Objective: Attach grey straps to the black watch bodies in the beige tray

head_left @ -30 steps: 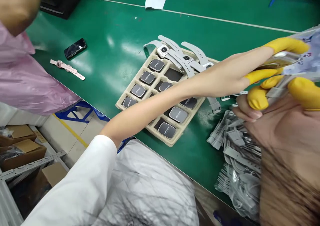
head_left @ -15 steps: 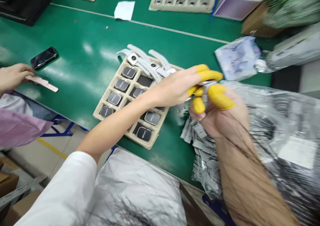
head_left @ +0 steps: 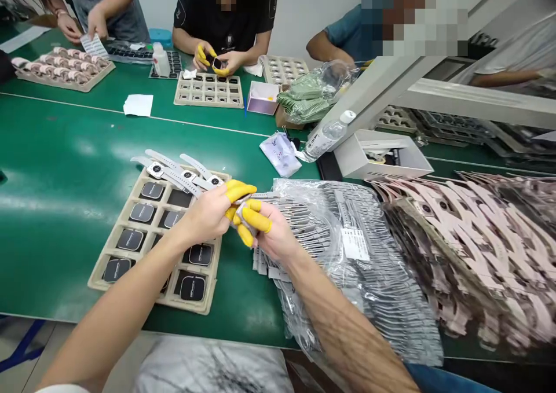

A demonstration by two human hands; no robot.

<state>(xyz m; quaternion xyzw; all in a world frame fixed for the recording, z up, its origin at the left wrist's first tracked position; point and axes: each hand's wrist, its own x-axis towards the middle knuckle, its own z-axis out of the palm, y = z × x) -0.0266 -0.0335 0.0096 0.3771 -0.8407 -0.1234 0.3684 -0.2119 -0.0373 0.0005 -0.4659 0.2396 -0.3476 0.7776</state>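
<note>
Left hand [head_left: 207, 212] and right hand [head_left: 278, 234] meet just beyond the tray's right edge, fingers drawn in close, several tips in yellow covers [head_left: 257, 219]. Both pinch one small grey-and-silver watch piece [head_left: 243, 212], raised over the worktop [head_left: 47, 208]; fingers hide most of it, so cannot tell which part each hand has. Left forearm crosses above a beige tray [head_left: 209, 297], set at a slant. In its compartments: dark square watch faces [head_left: 142, 212], pale lettering on them; one far compartment shows only its dark bottom. Three pale-strapped watches [head_left: 157, 170] lie across the tray's far end, round black sensors upward. Right of the hands, a broad heap of grey straps [head_left: 386, 289] under clear plastic, white label [head_left: 355, 243] on top; beside it, farther right, pink straps [head_left: 473, 242]. Behind the grey heap: a pale packet [head_left: 280, 154], a leaning clear bottle [head_left: 325, 138], an open white box [head_left: 376, 164]. Beyond the worktop's white line, green straps [head_left: 304, 105] in plastic and a second tray [head_left: 238, 102]; behind that tray, a co-worker in a black shirt [head_left: 228, 31], yellow-tipped fingers around a dark watch [head_left: 216, 63]. White paper [head_left: 138, 105] lies on the line.
</note>
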